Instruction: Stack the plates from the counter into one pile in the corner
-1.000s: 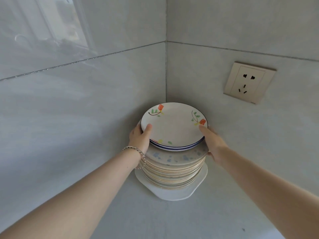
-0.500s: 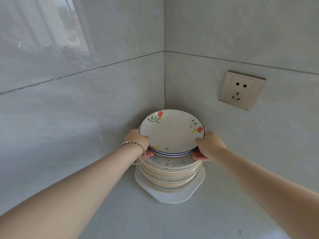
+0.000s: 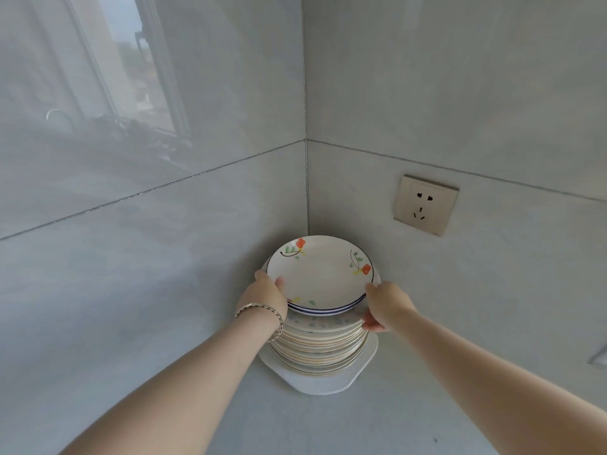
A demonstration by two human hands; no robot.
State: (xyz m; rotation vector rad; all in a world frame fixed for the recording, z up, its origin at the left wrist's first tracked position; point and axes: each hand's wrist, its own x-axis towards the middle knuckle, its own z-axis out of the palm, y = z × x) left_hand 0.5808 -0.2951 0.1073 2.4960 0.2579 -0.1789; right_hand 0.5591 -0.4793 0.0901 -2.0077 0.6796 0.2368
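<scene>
Floral plate (image 3: pixel 318 274) sitting atop plate pile (image 3: pixel 323 344), counter (image 3: pixel 295 425) corner.
L hand (image 3: pixel 267 295) & R hand (image 3: pixel 387 305) are gripping its opp. rims, fingers curled round; pile is resting on white tray (image 3: pixel 323 385).

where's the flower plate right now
In the head view, the flower plate tops the pile in the wall corner, lower left of the socket.

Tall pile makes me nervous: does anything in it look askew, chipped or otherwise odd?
Nothing stands out: the cream flower-painted, blue-rimmed top plates sit roughly level on the beige-rimmed stack; no chips or lean visible.
</scene>
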